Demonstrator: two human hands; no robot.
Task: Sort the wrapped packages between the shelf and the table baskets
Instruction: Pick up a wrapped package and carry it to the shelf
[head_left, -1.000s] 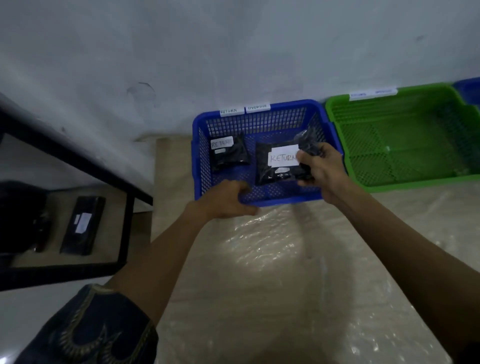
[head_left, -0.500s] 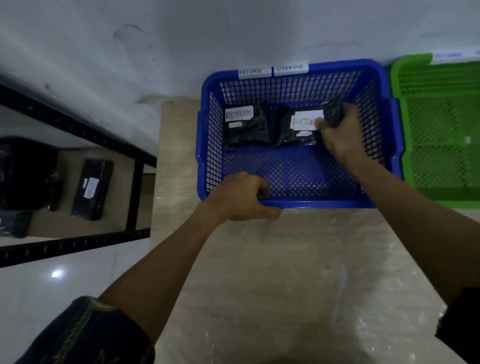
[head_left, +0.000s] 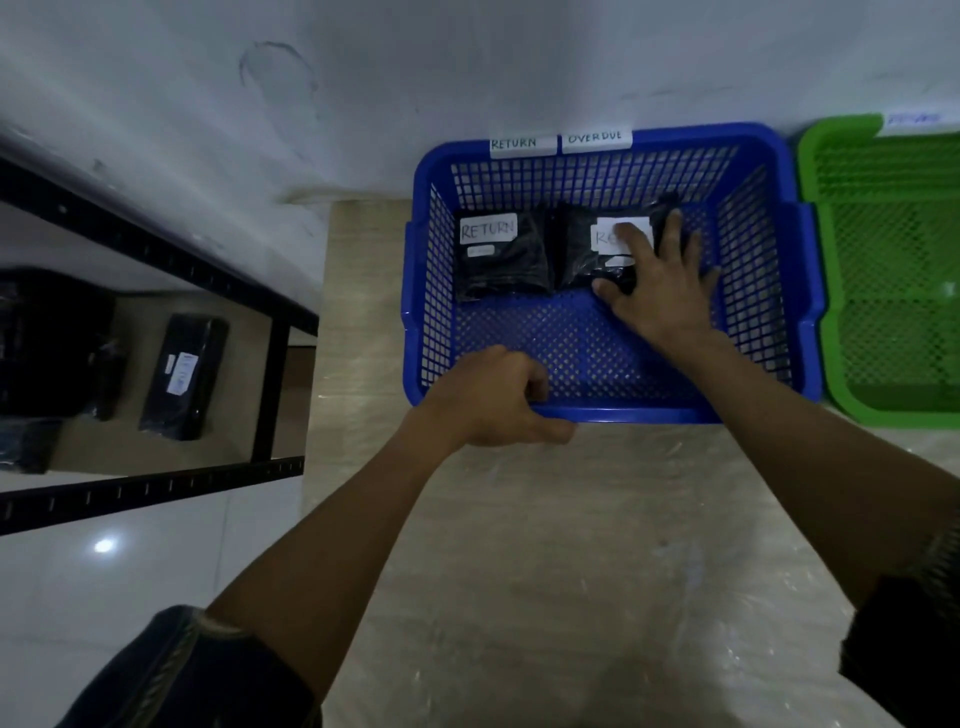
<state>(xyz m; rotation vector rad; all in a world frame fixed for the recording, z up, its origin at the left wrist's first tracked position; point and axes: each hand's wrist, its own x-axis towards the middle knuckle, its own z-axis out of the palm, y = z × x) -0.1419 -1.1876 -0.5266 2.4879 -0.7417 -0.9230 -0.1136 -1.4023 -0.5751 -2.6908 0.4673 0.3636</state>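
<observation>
A right hand (head_left: 660, 283) was pressed flat, fingers straight and spread, on a black plastic-wrapped package (head_left: 576, 249) whose white handwritten label was partly covered by the fingers, at the middle of the far side of a blue plastic mesh basket (head_left: 753, 312). A second black wrapped package (head_left: 506, 270), labelled "RETURN", was seen just beside it to the left, in the basket's far left corner; whether the two touched could not be told. The basket's near rim was gripped by the left hand (head_left: 493, 402), with the fingers curled over the edge. Two white tags (head_left: 513, 143) reading "RETURN" and "OVERDUE" were fixed to the far rim. The basket was set at the far left corner of a beige table (head_left: 545, 571) covered in clear film, against a white wall, with a green plastic mesh basket (head_left: 836, 135) just beside it on the right. A long black wrapped parcel (head_left: 184, 376) with a small label was seen lying on a black metal shelf (head_left: 270, 395) off the table's left edge.
</observation>
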